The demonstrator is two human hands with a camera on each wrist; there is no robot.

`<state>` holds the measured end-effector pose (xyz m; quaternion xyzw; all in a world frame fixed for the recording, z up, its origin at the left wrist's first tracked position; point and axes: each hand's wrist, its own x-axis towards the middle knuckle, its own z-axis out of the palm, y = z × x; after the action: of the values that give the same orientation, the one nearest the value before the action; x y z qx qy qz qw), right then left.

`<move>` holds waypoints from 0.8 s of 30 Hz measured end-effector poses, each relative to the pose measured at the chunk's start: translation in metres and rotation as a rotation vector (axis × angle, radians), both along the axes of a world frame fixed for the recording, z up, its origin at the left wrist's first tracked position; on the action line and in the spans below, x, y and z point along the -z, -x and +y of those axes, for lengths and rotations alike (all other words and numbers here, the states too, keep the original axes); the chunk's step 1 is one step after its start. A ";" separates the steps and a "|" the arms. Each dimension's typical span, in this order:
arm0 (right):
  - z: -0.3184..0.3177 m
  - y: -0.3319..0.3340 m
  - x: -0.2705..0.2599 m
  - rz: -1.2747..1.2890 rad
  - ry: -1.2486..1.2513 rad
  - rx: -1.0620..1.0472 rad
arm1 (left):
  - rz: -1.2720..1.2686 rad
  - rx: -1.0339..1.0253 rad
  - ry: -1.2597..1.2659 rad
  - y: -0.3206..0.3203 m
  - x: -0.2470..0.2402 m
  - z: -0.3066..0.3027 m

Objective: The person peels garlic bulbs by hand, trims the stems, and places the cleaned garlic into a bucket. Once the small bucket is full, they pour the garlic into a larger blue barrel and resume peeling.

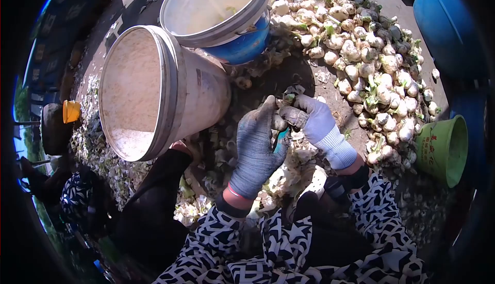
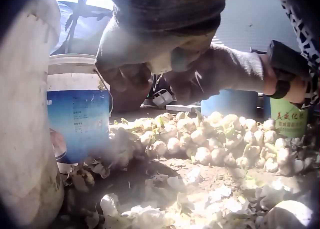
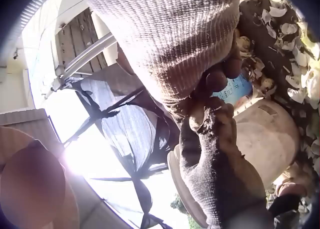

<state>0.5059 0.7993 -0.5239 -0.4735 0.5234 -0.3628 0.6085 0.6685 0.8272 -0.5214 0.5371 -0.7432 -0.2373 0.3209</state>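
Observation:
Both gloved hands meet in the middle of the head view around one pale bulb (image 1: 279, 123). The left hand (image 1: 255, 150), in a grey glove, grips the bulb; a teal object (image 1: 281, 140) shows beside its palm. From the other side, the curled fingers of the right hand (image 1: 320, 124) pinch the bulb, with darkened fingertips on its glove. In the right wrist view the bulb (image 3: 200, 116) shows partly between the hands. The left wrist view is blurred near the left hand (image 2: 145, 46), and fingers cover most of the bulb there.
A large heap of bulbs (image 1: 381, 72) lies at the upper right, beside a green bucket (image 1: 428, 147) and a blue barrel (image 1: 454, 26). Left of the hands are a tipped white bucket (image 1: 193, 93) and a blue-and-white bucket (image 1: 242, 46). Peelings (image 1: 281, 186) cover the ground below.

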 end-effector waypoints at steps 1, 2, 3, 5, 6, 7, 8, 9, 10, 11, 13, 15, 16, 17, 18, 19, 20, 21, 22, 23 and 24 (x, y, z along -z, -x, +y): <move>0.001 0.002 0.000 0.113 0.050 -0.016 | 0.070 0.010 -0.012 -0.001 0.001 0.001; 0.002 0.004 0.006 0.146 0.156 -0.028 | 0.053 0.042 0.071 -0.002 0.002 -0.001; 0.003 0.006 0.009 0.142 0.155 -0.027 | 0.048 0.043 0.070 -0.003 0.002 0.001; 0.004 0.010 0.011 0.127 0.099 -0.038 | 0.861 0.002 -0.595 -0.001 0.001 0.008; 0.005 0.010 0.011 -0.004 0.048 -0.041 | 1.026 0.052 -0.596 -0.003 0.002 0.006; 0.006 0.011 0.008 -0.007 0.049 -0.037 | 1.021 0.056 -0.597 -0.002 -0.005 0.004; 0.008 0.012 0.004 -0.197 -0.085 -0.034 | 1.181 0.017 -0.758 0.001 -0.016 0.002; 0.011 0.013 0.003 -0.386 -0.220 -0.033 | 1.340 -0.026 -0.921 0.002 -0.023 0.001; 0.011 0.014 0.006 -0.446 -0.233 -0.034 | 1.647 0.039 -1.139 -0.003 -0.015 -0.003; 0.012 0.017 0.007 -0.448 -0.236 -0.033 | 1.646 0.035 -1.140 -0.004 -0.009 -0.001; 0.014 0.022 0.005 -0.600 -0.269 -0.190 | 0.037 0.033 -0.168 -0.005 -0.003 0.005; 0.009 0.024 0.022 -0.653 -0.296 -0.235 | 0.602 -0.111 -0.757 0.005 -0.023 -0.004; 0.009 0.022 0.025 -0.648 -0.246 -0.218 | 0.718 -0.181 -0.783 0.006 -0.014 -0.012; 0.008 0.019 0.025 -0.642 -0.194 -0.202 | 0.833 -0.252 -0.804 0.008 -0.007 -0.017; 0.008 0.018 0.024 -0.645 -0.190 -0.198 | 0.875 -0.242 -0.727 0.007 -0.006 -0.008; 0.010 0.017 0.023 -0.670 -0.233 -0.161 | 0.915 -0.227 -0.654 0.010 -0.017 -0.001; 0.012 0.018 0.023 -0.696 -0.279 -0.122 | 1.027 -0.173 -0.660 0.016 -0.024 0.002; 0.014 0.018 0.026 -0.702 -0.282 -0.115 | 0.823 -0.087 -0.487 0.017 -0.016 0.010; 0.015 0.018 0.031 -0.764 -0.287 -0.171 | 0.900 -0.150 -0.592 0.020 -0.018 0.014; 0.016 0.017 0.036 -0.827 -0.288 -0.226 | 0.974 -0.212 -0.696 0.022 -0.019 0.017; 0.018 0.013 0.041 -0.834 -0.318 -0.166 | 0.963 -0.206 -0.700 0.020 -0.017 0.016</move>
<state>0.4924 0.8175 -0.5644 -0.2278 0.2430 -0.3875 0.8596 0.6490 0.8431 -0.5044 0.5122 -0.3360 -0.6520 0.4467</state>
